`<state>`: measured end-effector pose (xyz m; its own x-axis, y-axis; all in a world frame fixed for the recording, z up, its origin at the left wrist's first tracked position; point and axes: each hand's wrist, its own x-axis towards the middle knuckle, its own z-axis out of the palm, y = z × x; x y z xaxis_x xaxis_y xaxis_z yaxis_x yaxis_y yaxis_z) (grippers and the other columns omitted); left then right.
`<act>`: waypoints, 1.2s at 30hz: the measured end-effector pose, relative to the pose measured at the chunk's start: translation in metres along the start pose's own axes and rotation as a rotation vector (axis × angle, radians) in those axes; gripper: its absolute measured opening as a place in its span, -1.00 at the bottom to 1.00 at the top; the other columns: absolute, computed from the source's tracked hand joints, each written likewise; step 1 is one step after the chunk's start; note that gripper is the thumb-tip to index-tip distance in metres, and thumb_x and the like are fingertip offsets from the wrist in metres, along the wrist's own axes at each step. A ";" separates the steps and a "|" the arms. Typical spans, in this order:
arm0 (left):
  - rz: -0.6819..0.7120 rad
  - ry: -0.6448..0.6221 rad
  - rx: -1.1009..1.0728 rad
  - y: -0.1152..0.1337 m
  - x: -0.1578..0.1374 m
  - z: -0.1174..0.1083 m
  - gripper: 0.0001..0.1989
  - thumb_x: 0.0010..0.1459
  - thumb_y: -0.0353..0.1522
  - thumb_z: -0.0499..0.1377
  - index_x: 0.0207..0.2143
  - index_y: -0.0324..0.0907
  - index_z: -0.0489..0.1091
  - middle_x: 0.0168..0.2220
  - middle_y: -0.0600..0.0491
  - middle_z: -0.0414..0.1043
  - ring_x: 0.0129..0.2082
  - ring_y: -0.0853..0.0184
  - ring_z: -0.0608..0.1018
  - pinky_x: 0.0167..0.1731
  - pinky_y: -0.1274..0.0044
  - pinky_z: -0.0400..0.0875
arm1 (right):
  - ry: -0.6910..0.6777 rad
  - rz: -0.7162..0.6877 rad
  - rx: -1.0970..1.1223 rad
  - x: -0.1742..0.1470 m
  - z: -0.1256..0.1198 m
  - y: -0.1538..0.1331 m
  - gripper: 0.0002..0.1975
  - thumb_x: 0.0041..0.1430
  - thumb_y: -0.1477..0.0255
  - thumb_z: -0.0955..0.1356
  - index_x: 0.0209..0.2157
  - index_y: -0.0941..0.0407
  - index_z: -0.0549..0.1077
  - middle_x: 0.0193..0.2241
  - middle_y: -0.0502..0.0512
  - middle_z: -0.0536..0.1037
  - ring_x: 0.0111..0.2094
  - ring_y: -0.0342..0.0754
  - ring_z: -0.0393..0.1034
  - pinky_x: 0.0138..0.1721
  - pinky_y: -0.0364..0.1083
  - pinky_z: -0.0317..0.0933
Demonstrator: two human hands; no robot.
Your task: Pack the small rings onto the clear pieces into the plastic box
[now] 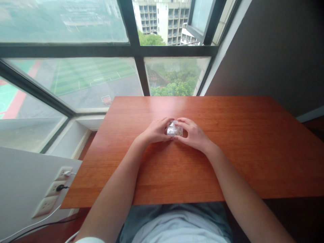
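A small clear plastic box (174,129) is near the middle of the wooden table (243,145). Something whitish and a bit of gold colour show through its shiny walls, too small to make out. My left hand (158,130) curls around its left side, thumb at the near edge and fingers at the far edge. On the other side, my right hand (193,133) grips it the same way, with a gap between palm and box. Whether the box rests on the tabletop or is slightly lifted, I cannot tell.
Beyond the table stands a dark-framed window (177,51), with one pane tilted outward. Wall sockets (54,188) with plugged-in cables are low on the left, beside the table's edge. A grey wall (265,50) rises at the right.
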<state>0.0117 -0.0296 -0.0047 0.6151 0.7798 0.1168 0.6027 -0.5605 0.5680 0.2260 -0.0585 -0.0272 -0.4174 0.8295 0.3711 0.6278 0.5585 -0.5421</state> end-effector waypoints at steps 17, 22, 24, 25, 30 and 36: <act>0.025 -0.038 -0.029 -0.005 0.000 -0.002 -0.30 0.01 -0.04 0.29 0.16 -0.14 0.29 -0.06 -0.05 0.42 -0.14 0.20 0.48 -0.21 0.49 0.36 | -0.061 0.049 0.084 -0.001 -0.002 0.002 -0.51 0.08 0.30 0.44 0.06 0.09 0.42 0.14 0.21 0.34 0.14 0.09 0.29 0.19 0.07 0.19; 0.013 -0.047 -0.025 -0.005 0.000 -0.002 -0.30 0.02 -0.02 0.28 0.15 -0.14 0.29 -0.04 -0.05 0.40 -0.13 0.20 0.47 -0.21 0.49 0.35 | -0.066 0.071 0.126 0.000 -0.004 0.002 -0.52 0.06 0.32 0.45 0.04 0.08 0.43 0.13 0.20 0.35 0.15 0.09 0.28 0.21 0.07 0.17; 0.013 -0.049 -0.021 -0.005 0.000 -0.002 -0.29 0.02 -0.02 0.28 0.15 -0.15 0.29 -0.04 -0.05 0.40 -0.12 0.19 0.47 -0.21 0.48 0.35 | -0.062 0.085 0.128 0.000 -0.005 0.001 -0.51 0.04 0.32 0.46 0.04 0.07 0.44 0.12 0.19 0.36 0.15 0.09 0.29 0.21 0.07 0.16; 0.014 -0.049 -0.020 -0.005 0.000 -0.002 -0.29 0.02 -0.02 0.28 0.15 -0.15 0.28 -0.04 -0.05 0.41 -0.12 0.19 0.47 -0.20 0.48 0.35 | -0.058 0.091 0.126 0.000 -0.005 0.001 -0.51 0.04 0.33 0.46 0.04 0.07 0.44 0.12 0.19 0.37 0.15 0.09 0.29 0.22 0.07 0.16; 0.022 -0.039 -0.013 -0.006 0.000 -0.001 -0.30 0.02 -0.03 0.28 0.14 -0.16 0.29 -0.04 -0.05 0.41 -0.14 0.21 0.48 -0.18 0.47 0.35 | -0.059 0.102 0.094 0.001 -0.006 0.000 -0.51 0.03 0.32 0.47 0.03 0.08 0.45 0.11 0.19 0.39 0.15 0.10 0.28 0.23 0.09 0.13; 0.023 -0.030 -0.007 -0.005 0.000 -0.001 -0.26 0.00 0.02 0.28 0.14 -0.19 0.30 -0.03 -0.10 0.40 -0.14 0.18 0.49 -0.19 0.45 0.36 | -0.066 0.121 0.097 0.000 -0.006 -0.001 -0.51 0.04 0.32 0.47 0.04 0.09 0.45 0.12 0.21 0.38 0.16 0.10 0.27 0.24 0.09 0.12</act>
<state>0.0087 -0.0266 -0.0068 0.6437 0.7579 0.1058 0.5848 -0.5764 0.5708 0.2295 -0.0588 -0.0225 -0.3874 0.8874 0.2499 0.6108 0.4501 -0.6514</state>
